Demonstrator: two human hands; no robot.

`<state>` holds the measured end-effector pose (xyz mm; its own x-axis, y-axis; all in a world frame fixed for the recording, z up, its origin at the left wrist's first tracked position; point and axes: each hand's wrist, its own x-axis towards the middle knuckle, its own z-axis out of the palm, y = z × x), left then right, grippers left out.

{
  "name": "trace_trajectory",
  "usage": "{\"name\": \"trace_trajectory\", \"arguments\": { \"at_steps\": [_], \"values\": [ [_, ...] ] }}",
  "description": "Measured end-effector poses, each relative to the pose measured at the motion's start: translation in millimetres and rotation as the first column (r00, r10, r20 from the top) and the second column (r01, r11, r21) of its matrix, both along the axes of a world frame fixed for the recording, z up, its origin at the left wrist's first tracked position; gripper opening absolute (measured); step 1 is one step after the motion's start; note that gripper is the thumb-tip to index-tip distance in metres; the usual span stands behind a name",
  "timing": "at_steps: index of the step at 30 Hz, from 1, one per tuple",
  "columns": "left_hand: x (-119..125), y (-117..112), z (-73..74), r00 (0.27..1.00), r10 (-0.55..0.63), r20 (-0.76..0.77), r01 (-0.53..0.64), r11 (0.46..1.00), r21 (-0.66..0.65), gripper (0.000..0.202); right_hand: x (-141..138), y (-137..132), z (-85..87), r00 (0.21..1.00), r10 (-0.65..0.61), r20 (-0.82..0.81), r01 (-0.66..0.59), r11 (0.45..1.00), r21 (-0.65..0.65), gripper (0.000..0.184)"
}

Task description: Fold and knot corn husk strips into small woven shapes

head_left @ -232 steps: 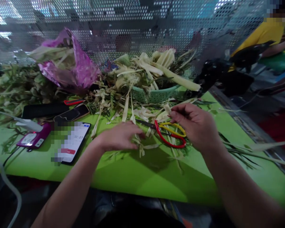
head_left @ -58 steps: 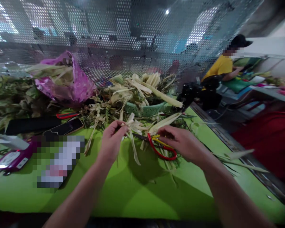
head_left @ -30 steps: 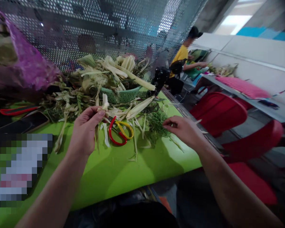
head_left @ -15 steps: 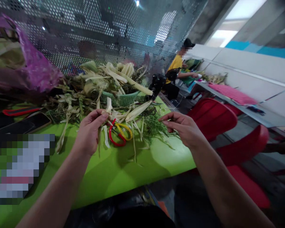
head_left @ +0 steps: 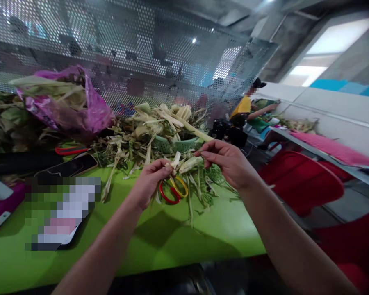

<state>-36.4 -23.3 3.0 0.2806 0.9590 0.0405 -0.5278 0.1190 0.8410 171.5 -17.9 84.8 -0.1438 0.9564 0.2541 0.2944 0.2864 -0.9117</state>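
My left hand (head_left: 148, 181) is raised over the green table (head_left: 184, 241) and pinches several pale leaf strips (head_left: 176, 159) between thumb and fingers. My right hand (head_left: 228, 160) is closed beside it, its fingertips pinched; what it grips is too small to make out. Red-and-yellow-handled scissors (head_left: 174, 189) lie on the table just below both hands, among cut strips and thin green stems (head_left: 207, 184).
A teal basket (head_left: 172, 144) heaped with pale leaves stands behind the hands. A pink plastic bag (head_left: 80, 106) of leaves lies at back left. Phones (head_left: 68, 167) and a red tool (head_left: 70, 150) lie to the left. Red chairs (head_left: 298, 180) stand right; a person in yellow (head_left: 242, 110) sits beyond.
My right hand has come up and left from the green stems to meet my left hand. The left hand keeps its pale strips. The view has swung back to the left.
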Motion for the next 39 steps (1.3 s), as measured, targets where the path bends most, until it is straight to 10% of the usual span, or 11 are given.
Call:
{"name": "trace_trajectory", "arguments": {
  "at_steps": [7, 14, 19, 25, 32, 39],
  "values": [
    [-5, 6, -0.8, 0.988, 0.151, 0.027, -0.151, 0.988, 0.015, 0.017, 34, 2, -14.0, 0.947, -0.275, 0.164, 0.231, 0.942, 0.242, 0.014],
    [-3, 4, 2.7, 0.985, 0.171, -0.006, -0.171, 0.985, 0.011, 0.011, 82, -49, -40.4, 0.505, -0.619, 0.602, 0.340, 0.784, 0.520, 0.034],
    [-4, 4, 2.2, 0.978, 0.208, -0.012, -0.208, 0.978, -0.007, 0.013, 58, -78, -67.6, 0.620, -0.211, 0.756, 0.105, 0.977, 0.187, 0.013],
    [-5, 7, -1.5, 0.986, 0.164, -0.010, -0.164, 0.986, -0.028, 0.015, 51, -71, -83.6, 0.596, -0.180, 0.783, 0.174, 0.980, 0.093, 0.010],
    [-4, 6, -3.0, 0.998, 0.060, -0.031, -0.062, 0.996, -0.058, 0.018, 60, -63, -61.7, 0.968, -0.074, 0.240, 0.131, 0.964, -0.232, 0.016],
    [-1, 1, -4.9, 0.991, -0.123, -0.046, 0.121, 0.992, -0.046, 0.015, 35, -57, -37.4, 0.979, 0.031, -0.203, -0.099, 0.936, -0.338, 0.017]
  ]
}}
